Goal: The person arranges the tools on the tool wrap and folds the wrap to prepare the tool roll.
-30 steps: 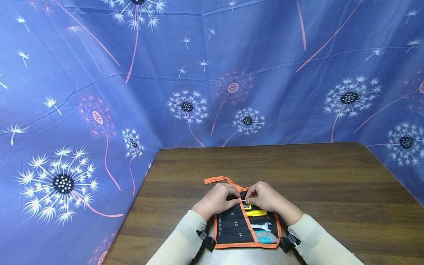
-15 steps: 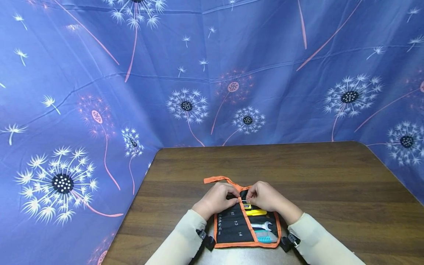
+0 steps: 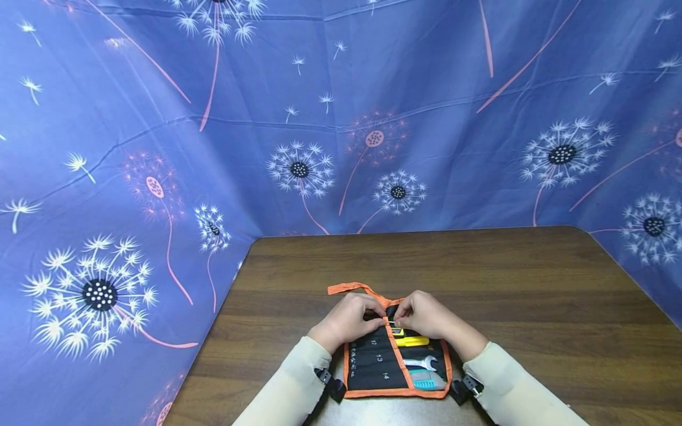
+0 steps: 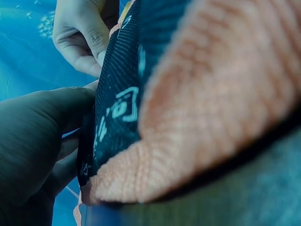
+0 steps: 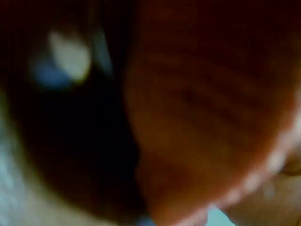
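A black tool roll (image 3: 367, 368) with orange trim lies spread on the table, numbers printed on its pockets. At its far end my left hand (image 3: 348, 319) pinches the pocket's orange edge; the left wrist view shows the thumb of this left hand (image 4: 37, 136) against the black cloth. My right hand (image 3: 426, 319) holds the end of a thin silvery shaft (image 3: 392, 323) at the same pocket, its kind hidden by the fingers. Nearer me, the pockets hold a yellow-and-black tool (image 3: 397, 332), a yellow handle (image 3: 412, 341), an open-end wrench (image 3: 423, 363) and a teal-and-grey tool (image 3: 427, 380).
An orange tie strap (image 3: 346, 288) trails from the roll's far end onto the brown wooden table (image 3: 479, 266). Blue dandelion-print cloth (image 3: 341, 165) hangs behind the table and along its left side. The right wrist view is dark and blurred.
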The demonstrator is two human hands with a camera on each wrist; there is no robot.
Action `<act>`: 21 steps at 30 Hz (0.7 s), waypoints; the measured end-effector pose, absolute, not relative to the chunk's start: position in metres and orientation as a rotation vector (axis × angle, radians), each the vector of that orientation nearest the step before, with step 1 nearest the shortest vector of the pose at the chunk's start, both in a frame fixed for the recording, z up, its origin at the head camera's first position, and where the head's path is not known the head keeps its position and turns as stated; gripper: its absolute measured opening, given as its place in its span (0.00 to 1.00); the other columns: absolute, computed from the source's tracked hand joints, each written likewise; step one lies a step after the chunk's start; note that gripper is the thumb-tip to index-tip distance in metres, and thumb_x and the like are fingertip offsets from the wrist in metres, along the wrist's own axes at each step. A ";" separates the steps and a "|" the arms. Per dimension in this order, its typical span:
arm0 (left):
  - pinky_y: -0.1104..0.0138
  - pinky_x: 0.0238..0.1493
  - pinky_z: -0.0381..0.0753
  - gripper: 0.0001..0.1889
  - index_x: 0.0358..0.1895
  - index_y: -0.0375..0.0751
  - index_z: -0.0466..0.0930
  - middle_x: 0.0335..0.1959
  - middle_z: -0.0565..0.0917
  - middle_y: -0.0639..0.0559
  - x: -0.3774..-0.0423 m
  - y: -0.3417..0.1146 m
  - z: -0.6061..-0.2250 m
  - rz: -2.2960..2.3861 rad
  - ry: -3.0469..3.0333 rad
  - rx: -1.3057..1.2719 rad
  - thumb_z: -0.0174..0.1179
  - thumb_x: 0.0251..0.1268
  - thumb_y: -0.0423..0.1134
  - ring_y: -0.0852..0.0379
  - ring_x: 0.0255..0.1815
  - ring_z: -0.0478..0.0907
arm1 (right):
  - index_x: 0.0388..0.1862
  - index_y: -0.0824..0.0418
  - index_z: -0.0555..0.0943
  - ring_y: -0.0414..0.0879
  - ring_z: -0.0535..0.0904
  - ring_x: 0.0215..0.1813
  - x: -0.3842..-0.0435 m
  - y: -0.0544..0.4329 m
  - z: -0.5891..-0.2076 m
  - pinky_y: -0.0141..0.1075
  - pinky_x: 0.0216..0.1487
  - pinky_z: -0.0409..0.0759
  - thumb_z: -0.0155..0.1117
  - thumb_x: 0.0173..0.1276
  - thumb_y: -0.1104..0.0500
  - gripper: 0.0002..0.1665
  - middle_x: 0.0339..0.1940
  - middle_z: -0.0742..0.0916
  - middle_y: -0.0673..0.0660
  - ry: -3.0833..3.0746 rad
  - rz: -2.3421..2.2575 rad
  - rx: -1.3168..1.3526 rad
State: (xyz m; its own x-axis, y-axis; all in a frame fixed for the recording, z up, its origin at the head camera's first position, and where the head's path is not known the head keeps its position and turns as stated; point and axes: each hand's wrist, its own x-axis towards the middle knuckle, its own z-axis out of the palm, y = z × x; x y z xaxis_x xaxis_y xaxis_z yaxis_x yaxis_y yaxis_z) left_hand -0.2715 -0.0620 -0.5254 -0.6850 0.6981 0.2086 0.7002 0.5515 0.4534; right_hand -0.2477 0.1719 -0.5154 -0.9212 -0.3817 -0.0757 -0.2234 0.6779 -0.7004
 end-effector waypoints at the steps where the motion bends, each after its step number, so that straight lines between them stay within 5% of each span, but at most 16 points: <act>1: 0.74 0.54 0.78 0.04 0.44 0.56 0.91 0.42 0.86 0.71 -0.272 -0.062 -0.525 -0.810 -2.761 -1.252 0.71 0.70 0.44 0.72 0.48 0.80 | 0.28 0.51 0.89 0.42 0.78 0.31 -0.247 0.173 -0.515 0.38 0.34 0.77 0.77 0.66 0.64 0.09 0.28 0.86 0.44 2.678 -1.073 -0.484; 9: 0.70 0.61 0.77 0.10 0.53 0.53 0.89 0.54 0.85 0.65 -0.267 -0.066 -0.526 -0.817 -2.762 -1.293 0.70 0.72 0.43 0.68 0.59 0.78 | 0.38 0.54 0.89 0.42 0.79 0.33 -0.236 0.186 -0.509 0.37 0.35 0.78 0.76 0.66 0.64 0.06 0.32 0.85 0.45 2.661 -1.108 -0.514; 21: 0.60 0.69 0.73 0.15 0.57 0.58 0.88 0.66 0.80 0.63 -0.240 -0.087 -0.515 -0.762 -2.781 -1.366 0.70 0.70 0.51 0.64 0.69 0.73 | 0.48 0.53 0.88 0.41 0.81 0.42 -0.207 0.211 -0.502 0.37 0.41 0.80 0.79 0.65 0.59 0.14 0.43 0.84 0.47 2.709 -1.047 -0.724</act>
State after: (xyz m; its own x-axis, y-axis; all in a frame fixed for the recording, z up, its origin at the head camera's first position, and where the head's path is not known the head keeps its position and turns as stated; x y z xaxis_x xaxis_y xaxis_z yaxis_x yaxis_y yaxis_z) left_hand -0.2404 -0.0868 -0.5146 -0.6324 0.7576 0.1613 0.7341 0.5197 0.4371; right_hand -0.2073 0.2111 -0.5016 -0.8727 -0.4871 0.0340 -0.3834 0.6405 -0.6654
